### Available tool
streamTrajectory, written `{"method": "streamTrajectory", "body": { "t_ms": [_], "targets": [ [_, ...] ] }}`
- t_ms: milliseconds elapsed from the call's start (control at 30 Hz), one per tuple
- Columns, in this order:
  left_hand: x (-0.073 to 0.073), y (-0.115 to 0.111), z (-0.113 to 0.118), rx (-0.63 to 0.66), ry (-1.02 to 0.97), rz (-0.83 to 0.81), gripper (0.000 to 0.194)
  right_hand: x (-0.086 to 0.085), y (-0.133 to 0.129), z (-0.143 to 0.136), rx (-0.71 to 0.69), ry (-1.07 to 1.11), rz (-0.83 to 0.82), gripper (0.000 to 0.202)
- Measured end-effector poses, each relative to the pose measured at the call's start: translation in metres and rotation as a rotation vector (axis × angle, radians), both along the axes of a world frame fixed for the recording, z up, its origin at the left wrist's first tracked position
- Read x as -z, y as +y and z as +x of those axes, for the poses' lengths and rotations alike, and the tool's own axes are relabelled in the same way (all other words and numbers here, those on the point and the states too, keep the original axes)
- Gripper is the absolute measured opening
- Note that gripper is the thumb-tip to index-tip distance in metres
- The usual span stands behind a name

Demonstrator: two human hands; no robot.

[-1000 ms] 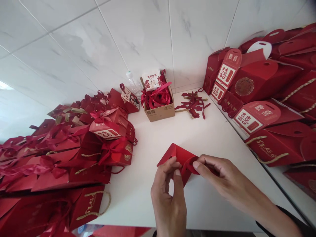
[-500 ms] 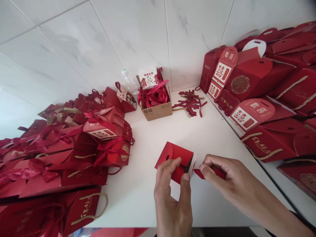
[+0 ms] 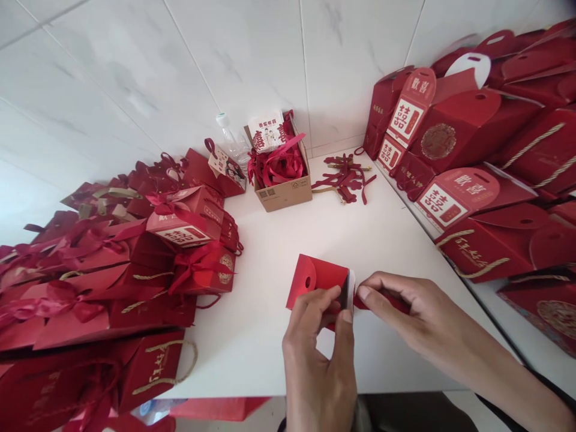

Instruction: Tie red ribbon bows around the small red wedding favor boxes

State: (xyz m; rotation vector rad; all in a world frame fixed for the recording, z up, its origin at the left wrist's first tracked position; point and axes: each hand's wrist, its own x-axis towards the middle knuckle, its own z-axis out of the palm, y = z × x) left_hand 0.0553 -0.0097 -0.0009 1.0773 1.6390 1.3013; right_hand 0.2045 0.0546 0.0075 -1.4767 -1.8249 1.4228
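Observation:
A small red gift box lies tilted on the white table, with a round hole in its lid flap and its right end open, showing a dark inside and a white edge. My left hand grips the box at that end, thumb on the near side and fingers on top. Pinched in my right hand is a dark red ribbon strip, its tip close to the box's open end. Whether the tip touches the box I cannot tell. Part of the strip is hidden in my palm.
Red gift boxes with bows and cords are piled at left, and more boxes are stacked at right. By the wall stand a cardboard carton of ribbons and a plastic bottle. Dark red ribbon strips lie beside the carton.
My right hand has moved slightly left, bringing the ribbon strip closer to the box. The box has turned a little in my left hand. The whole view has shifted slightly.

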Motion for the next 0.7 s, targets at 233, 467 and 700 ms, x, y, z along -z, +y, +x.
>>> {"method": "streamTrajectory", "body": {
  "t_ms": [233, 467, 700],
  "targets": [
    [0.000, 0.001, -0.001, -0.008, 0.025, 0.004, 0.020, 0.004, -0.003, 0.008, 0.055, 0.007, -0.029, 0.035],
    [-0.001, 0.002, 0.000, -0.012, 0.019, -0.007, 0.022, -0.007, 0.000, 0.000, 0.075, 0.022, -0.002, 0.034],
    [-0.004, 0.005, 0.004, -0.015, -0.018, -0.038, 0.020, -0.005, 0.001, -0.003, 0.012, 0.144, -0.060, 0.027]
  ]
}}
